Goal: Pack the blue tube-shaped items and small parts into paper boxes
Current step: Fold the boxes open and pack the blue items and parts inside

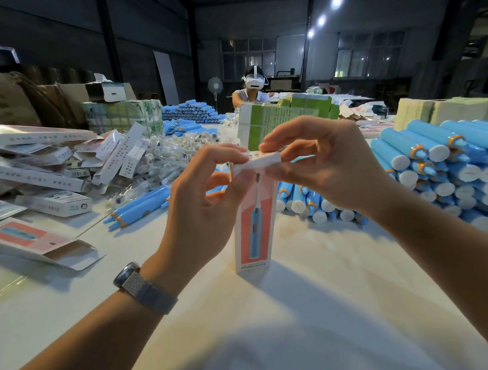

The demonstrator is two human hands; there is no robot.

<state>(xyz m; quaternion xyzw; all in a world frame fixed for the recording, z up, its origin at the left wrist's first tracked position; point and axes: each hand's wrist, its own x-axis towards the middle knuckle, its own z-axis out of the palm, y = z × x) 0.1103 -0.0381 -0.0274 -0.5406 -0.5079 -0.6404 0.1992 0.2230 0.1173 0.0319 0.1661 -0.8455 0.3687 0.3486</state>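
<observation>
The paper box [253, 218] stands upright on the table [316, 309] so its top faces the 2 hands. Left hand [207, 204] and right hand [321, 165] pinch the top flap, apparently closing it (contents hidden). Blue tubes [435, 158] wait alongside.

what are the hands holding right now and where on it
Both hands grip one upright paper box at its top end: the left hand and the right hand pinch the top flap. Its bottom rests on the table.
</observation>
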